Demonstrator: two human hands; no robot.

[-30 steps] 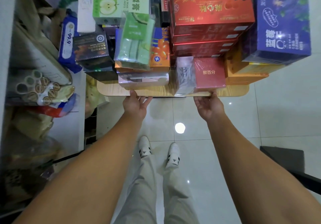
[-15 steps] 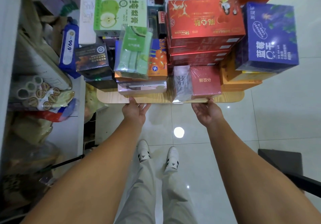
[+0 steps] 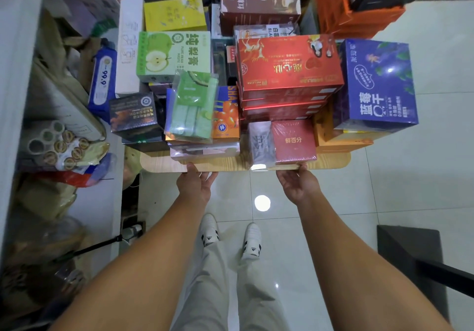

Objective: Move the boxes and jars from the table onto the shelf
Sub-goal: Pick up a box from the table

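A small wooden table [image 3: 159,163] is piled with boxes: a red stack [image 3: 289,74], a blue box [image 3: 377,84] at the right, a green pear box [image 3: 174,56], a green sachet pack [image 3: 193,107], a black box [image 3: 136,115] and a small red box [image 3: 293,139] at the front. No jars are visible from here. My left hand [image 3: 196,185] grips the table's front edge below a flat wrapped box [image 3: 205,151], thumb on top. My right hand [image 3: 298,184] grips the same edge just under the small red box.
A white shelf unit [image 3: 15,74] at the left holds paper tubes [image 3: 56,146], bags and cartons. Orange crates [image 3: 341,15] stand behind the table at the right. A dark stool [image 3: 410,248] sits on the tiled floor at the lower right. My feet [image 3: 230,238] are below the table edge.
The view has tilted up, so the table and both hands sit lower in frame and more boxes show at the back. Both hands stay on the table's front edge.
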